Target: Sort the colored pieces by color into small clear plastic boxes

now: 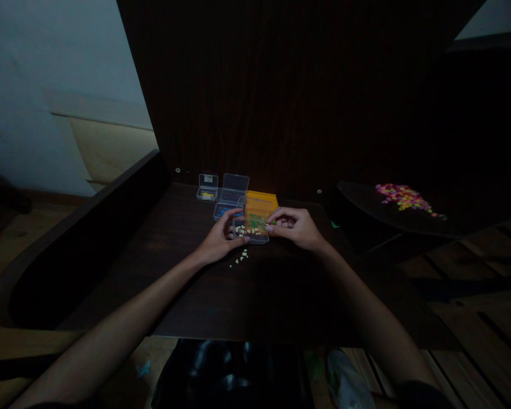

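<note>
A small clear plastic box (pixel 252 229) holding pale and green beads sits on the dark wooden table (pixel 204 295). My left hand (pixel 220 238) curls round the box's left side, fingers closed on it. My right hand (pixel 296 227) grips its right side, thumb and fingers pinched at the edge. A few pale beads (pixel 241 258) lie loose on the table just below the box. An orange box (pixel 262 201) stands right behind it.
Two more clear boxes, one with blue beads (pixel 230 196) and a smaller one with yellow beads (pixel 207 187), stand at the back. A heap of pink and yellow beads (pixel 402 197) lies on a dark tray at the right. A dark wooden panel rises behind.
</note>
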Available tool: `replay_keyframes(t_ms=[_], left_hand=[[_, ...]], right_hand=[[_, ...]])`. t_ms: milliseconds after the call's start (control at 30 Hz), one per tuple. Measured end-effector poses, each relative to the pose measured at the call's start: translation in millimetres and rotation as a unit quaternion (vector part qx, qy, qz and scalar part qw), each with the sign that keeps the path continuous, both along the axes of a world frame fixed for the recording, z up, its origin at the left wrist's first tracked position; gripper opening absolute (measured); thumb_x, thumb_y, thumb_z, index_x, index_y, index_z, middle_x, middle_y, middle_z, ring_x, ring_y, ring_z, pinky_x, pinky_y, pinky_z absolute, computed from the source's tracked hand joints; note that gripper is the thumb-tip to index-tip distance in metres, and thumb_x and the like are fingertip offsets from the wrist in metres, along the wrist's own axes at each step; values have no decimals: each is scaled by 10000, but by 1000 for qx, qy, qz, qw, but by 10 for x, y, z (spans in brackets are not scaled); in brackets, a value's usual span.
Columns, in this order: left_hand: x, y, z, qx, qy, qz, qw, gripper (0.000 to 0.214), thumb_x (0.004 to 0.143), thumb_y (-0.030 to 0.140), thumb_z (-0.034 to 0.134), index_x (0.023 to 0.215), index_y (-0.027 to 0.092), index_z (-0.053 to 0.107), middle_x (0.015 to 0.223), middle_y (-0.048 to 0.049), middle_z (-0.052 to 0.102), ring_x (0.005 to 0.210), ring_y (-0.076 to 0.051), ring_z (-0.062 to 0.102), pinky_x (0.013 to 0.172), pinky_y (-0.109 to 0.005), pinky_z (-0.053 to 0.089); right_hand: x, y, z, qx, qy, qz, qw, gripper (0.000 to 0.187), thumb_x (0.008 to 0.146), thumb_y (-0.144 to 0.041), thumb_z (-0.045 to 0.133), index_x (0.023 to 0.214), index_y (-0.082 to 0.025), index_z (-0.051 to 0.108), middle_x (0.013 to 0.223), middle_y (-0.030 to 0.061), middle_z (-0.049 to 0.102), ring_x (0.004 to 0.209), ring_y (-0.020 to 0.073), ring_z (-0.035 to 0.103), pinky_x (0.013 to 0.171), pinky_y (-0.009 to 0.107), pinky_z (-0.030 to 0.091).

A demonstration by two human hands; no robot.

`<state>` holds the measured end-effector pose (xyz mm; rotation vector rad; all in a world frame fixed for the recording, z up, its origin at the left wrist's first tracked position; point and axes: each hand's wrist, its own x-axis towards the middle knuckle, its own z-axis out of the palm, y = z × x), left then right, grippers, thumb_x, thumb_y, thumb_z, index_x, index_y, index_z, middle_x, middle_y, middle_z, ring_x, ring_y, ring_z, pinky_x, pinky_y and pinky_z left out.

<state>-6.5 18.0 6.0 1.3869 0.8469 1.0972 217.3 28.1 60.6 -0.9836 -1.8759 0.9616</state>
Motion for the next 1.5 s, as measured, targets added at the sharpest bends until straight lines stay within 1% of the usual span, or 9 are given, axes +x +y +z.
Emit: replay_keyframes(t_ms=[67, 200, 333, 500, 767, 967, 1167, 1300, 1500], left_hand=[[0, -4, 1, 5, -2, -4, 1000, 707, 658, 269, 810, 1275, 242, 465, 1283, -113, 532, 970, -203, 626, 895, -432, 529], [3, -16, 6, 8, -6, -14, 1000, 699, 663, 267, 806, 1274, 244, 468, 1276, -108, 543, 976, -206, 633, 897, -424, 531], [9, -25, 9, 7, -14, -27, 1000, 691, 662, 256, 803, 1270, 249, 472, 1271, -105, 551, 982, -209, 641, 902, -435, 531], [14, -33, 13, -7, -20, -40, 999, 692, 661, 239, 805, 1268, 250, 473, 1280, -113, 544, 997, -211, 640, 922, -450, 524], [18, -38, 3, -11, -35, -46, 998, 696, 661, 222, 808, 1275, 248, 482, 1272, -111, 548, 1014, -215, 639, 918, -431, 527], [18, -35, 2, -15, -43, -58, 997, 702, 660, 218, 809, 1275, 245, 471, 1275, -111, 539, 1032, -211, 628, 931, -427, 511], [13, -37, 8, -13, -48, -62, 997, 676, 678, 194, 793, 1269, 243, 469, 1273, -104, 537, 1034, -204, 623, 926, -412, 509], [13, -40, 18, -11, -40, -58, 997, 686, 672, 200, 796, 1273, 235, 467, 1283, -105, 532, 1034, -201, 623, 928, -401, 510], [16, -41, 26, -12, -40, -58, 997, 692, 666, 213, 798, 1271, 236, 465, 1264, -104, 541, 1022, -205, 628, 912, -403, 516]], right_hand=[[-18, 14, 14, 41, -56, 15, 997, 233, 742, -370, 742, 817, -150, 716, 652, -3, 593, 505, 80, 412, 450, 210, 298], [-66, 42, 32, 132, -156, 28, 978, 153, 805, -295, 682, 818, -152, 735, 709, 21, 642, 541, 92, 466, 518, 223, 348], [-110, 65, -4, 173, -194, 51, 964, 131, 836, -229, 634, 855, -167, 748, 756, 35, 678, 573, 108, 511, 558, 232, 367], [-153, 66, -55, 171, -205, 53, 962, 115, 811, -180, 640, 857, -172, 746, 763, 36, 685, 588, 120, 536, 582, 234, 383], [-153, 76, 9, 180, -242, 60, 952, 69, 807, -197, 671, 816, -160, 729, 705, 14, 673, 578, 107, 526, 582, 217, 362], [-162, 78, -32, 189, -256, 53, 947, 58, 804, -177, 673, 799, -150, 724, 698, 8, 682, 565, 95, 525, 576, 205, 360], [-192, 52, -35, 182, -256, 48, 948, 66, 804, -163, 673, 849, -152, 721, 742, 10, 696, 569, 89, 529, 581, 203, 370], [-200, 42, -20, 191, -258, 50, 946, 71, 795, -123, 666, 831, -149, 723, 729, 7, 697, 564, 86, 530, 574, 195, 368], [-185, 54, -30, 205, -259, 57, 942, 113, 822, -161, 672, 906, -156, 747, 788, 37, 724, 629, 117, 597, 607, 213, 410]])
